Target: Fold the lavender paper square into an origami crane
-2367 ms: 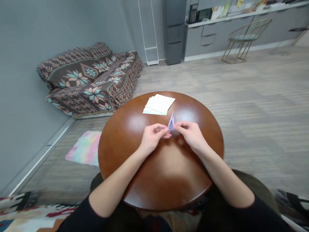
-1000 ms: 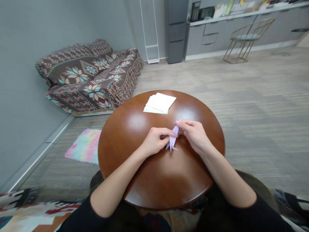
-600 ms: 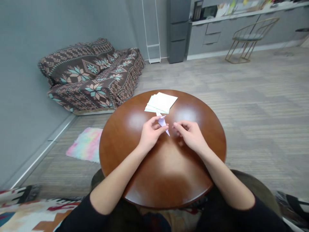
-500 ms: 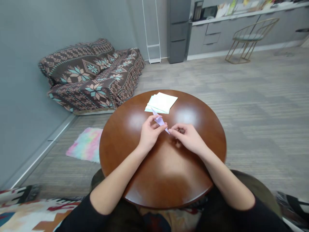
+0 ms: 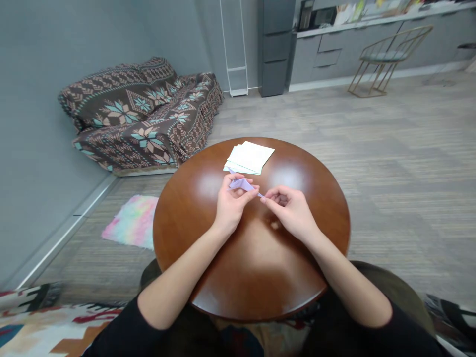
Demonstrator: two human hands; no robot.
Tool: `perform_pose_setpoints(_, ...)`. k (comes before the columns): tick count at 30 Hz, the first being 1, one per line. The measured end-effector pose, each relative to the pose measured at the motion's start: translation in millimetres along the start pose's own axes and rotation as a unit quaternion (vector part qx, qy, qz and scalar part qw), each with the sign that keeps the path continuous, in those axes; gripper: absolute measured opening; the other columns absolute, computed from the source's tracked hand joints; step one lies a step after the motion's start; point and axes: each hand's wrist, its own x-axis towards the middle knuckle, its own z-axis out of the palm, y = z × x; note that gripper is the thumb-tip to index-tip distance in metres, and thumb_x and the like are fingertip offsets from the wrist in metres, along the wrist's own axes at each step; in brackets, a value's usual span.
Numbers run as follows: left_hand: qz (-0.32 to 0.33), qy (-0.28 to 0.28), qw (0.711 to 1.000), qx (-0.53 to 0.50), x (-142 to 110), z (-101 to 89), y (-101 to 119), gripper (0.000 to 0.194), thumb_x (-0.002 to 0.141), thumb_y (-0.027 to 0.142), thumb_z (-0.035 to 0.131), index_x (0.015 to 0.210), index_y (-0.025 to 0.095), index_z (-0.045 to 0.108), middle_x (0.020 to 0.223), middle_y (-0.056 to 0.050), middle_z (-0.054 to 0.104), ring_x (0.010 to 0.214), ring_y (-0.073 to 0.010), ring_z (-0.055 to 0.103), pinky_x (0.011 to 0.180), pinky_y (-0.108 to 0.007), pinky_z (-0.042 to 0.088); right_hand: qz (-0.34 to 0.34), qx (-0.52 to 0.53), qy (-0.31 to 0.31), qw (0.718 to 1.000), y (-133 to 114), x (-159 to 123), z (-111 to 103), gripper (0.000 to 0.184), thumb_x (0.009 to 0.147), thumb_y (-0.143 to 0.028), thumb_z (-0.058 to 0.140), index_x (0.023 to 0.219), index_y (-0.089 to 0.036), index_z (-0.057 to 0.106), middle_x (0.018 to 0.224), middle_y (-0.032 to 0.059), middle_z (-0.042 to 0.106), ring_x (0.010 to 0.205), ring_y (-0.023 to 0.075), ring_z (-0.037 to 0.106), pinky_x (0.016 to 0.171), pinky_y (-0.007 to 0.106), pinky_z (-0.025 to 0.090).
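Note:
A small folded piece of lilac origami paper point(image 5: 241, 184) with several pointed ends is held above the table. My left hand point(image 5: 231, 202) is closed around its body, thumb in front and fingers behind. Its thin right-hand point is pinched between the thumb and forefinger of my right hand point(image 5: 289, 206). Another point sticks up past my left fingers toward the paper stack. Parts of the folded paper are hidden by my left fingers.
A stack of pale square sheets point(image 5: 250, 157) lies at the far side of the round brown table point(image 5: 260, 277). Beyond are a sofa with a patterned cover point(image 5: 148, 116), a fluffy pastel mat point(image 5: 132, 222) and a gold-framed chair point(image 5: 383, 58).
The lilac paper has been turned in my hands, from tail-down to lying sideways in my left hand. My right hand let go of it, then closed on its right-hand point.

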Motion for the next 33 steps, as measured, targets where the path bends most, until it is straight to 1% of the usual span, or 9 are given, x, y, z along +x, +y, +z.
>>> perform_pose_setpoints(2, 0.004, -0.005, 1.000, -0.015, 0.2, 0.5, -0.5, 0.051, 0.071, 0.024, 0.089, 0.105, 0.023, 0.051, 0.100, 0.000, 0.070, 0.092, -0.0166, 0.075, 0.092, -0.034, 0.058, -0.036, -0.012, 0.022, 0.999, 2.1, -0.6, 1.1, 0.016, 0.086, -0.035, 0.073, 0.082, -0.021, 0.067, 0.073, 0.0019, 0.066, 0.061, 0.0158, 0.057, 0.059, 0.030, 0.046)
perform_pose_setpoints(5, 0.005, -0.011, 0.999, -0.046, 0.2, 1.9, 0.2, 0.053, 0.069, 0.024, 0.090, 0.104, 0.023, 0.050, 0.096, 0.001, 0.069, 0.090, -0.0160, 0.074, 0.090, -0.033, 0.059, -0.117, -0.045, 0.059, 0.990, 5.0, -1.8, 2.4, 0.008, 0.088, -0.028, 0.071, 0.090, -0.021, 0.068, 0.079, 0.0016, 0.067, 0.060, 0.0143, 0.057, 0.059, 0.029, 0.047)
perform_pose_setpoints(7, 0.005, -0.014, 0.998, -0.064, 0.1, 3.2, 1.5, 0.054, 0.068, 0.024, 0.092, 0.103, 0.023, 0.050, 0.094, 0.002, 0.069, 0.088, -0.0158, 0.074, 0.088, -0.032, 0.059, -0.173, -0.069, 0.074, 0.980, 5.8, -2.7, 3.1, 0.003, 0.090, -0.024, 0.068, 0.088, -0.022, 0.068, 0.080, 0.0009, 0.066, 0.059, 0.0134, 0.056, 0.057, 0.028, 0.046)
perform_pose_setpoints(9, 0.008, -0.017, 0.997, -0.076, 0.1, 4.4, 3.0, 0.054, 0.068, 0.023, 0.092, 0.102, 0.023, 0.050, 0.092, 0.003, 0.069, 0.087, -0.0155, 0.074, 0.087, -0.032, 0.059, -0.211, -0.085, 0.082, 0.970, 5.4, -3.6, 3.7, 0.005, 0.091, -0.020, 0.067, 0.086, -0.022, 0.067, 0.079, 0.0003, 0.064, 0.059, 0.0129, 0.056, 0.057, 0.027, 0.046)
perform_pose_setpoints(16, 0.010, -0.005, 0.997, -0.081, 0.1, 5.6, 4.5, 0.054, 0.068, 0.021, 0.091, 0.103, 0.024, 0.050, 0.090, 0.004, 0.068, 0.087, -0.0154, 0.074, 0.089, -0.034, 0.059, -0.248, -0.119, 0.097, 0.957, 2.6, -5.1, 2.8, 0.011, 0.092, -0.013, 0.063, 0.085, -0.021, 0.065, 0.079, 0.0001, 0.063, 0.062, 0.0130, 0.057, 0.060, 0.027, 0.046)
perform_pose_setpoints(21, 0.019, -0.004, 0.997, -0.069, -0.1, 5.1, 3.8, 0.053, 0.069, 0.022, 0.091, 0.102, 0.023, 0.050, 0.090, 0.004, 0.068, 0.086, -0.0162, 0.074, 0.087, -0.034, 0.059, -0.233, -0.106, 0.087, 0.963, 1.8, -4.3, 2.6, 0.009, 0.091, -0.014, 0.064, 0.085, -0.020, 0.065, 0.079, 0.0003, 0.063, 0.062, 0.0124, 0.056, 0.059, 0.026, 0.045)
perform_pose_setpoints(25, 0.034, -0.011, 0.998, -0.056, -0.7, 4.3, 2.8, 0.051, 0.072, 0.021, 0.089, 0.104, 0.024, 0.050, 0.090, 0.004, 0.068, 0.087, -0.0161, 0.075, 0.087, -0.033, 0.059, -0.198, -0.077, 0.078, 0.974, 0.9, -4.4, 3.3, 0.009, 0.089, -0.016, 0.065, 0.081, -0.020, 0.065, 0.077, -0.0001, 0.063, 0.058, 0.0115, 0.053, 0.055, 0.026, 0.043)
perform_pose_setpoints(29, 0.051, -0.018, 0.998, -0.042, -2.0, 4.4, 2.2, 0.049, 0.074, 0.020, 0.088, 0.105, 0.024, 0.050, 0.090, 0.004, 0.067, 0.087, -0.0159, 0.075, 0.085, -0.032, 0.060, -0.127, -0.032, 0.059, 0.990, -0.8, -5.2, 3.9, 0.009, 0.089, -0.022, 0.067, 0.080, -0.019, 0.066, 0.074, 0.0006, 0.064, 0.057, 0.0122, 0.053, 0.054, 0.027, 0.041)
perform_pose_setpoints(33, 0.052, -0.019, 0.998, -0.023, -3.2, 4.3, 2.6, 0.049, 0.074, 0.023, 0.088, 0.105, 0.024, 0.050, 0.090, 0.003, 0.067, 0.087, -0.0168, 0.075, 0.084, -0.033, 0.060, -0.030, 0.033, 0.021, 0.999, -3.6, -5.9, 3.3, 0.015, 0.088, -0.031, 0.068, 0.078, -0.019, 0.065, 0.062, -0.0018, 0.060, 0.052, 0.0123, 0.051, 0.051, 0.027, 0.038)
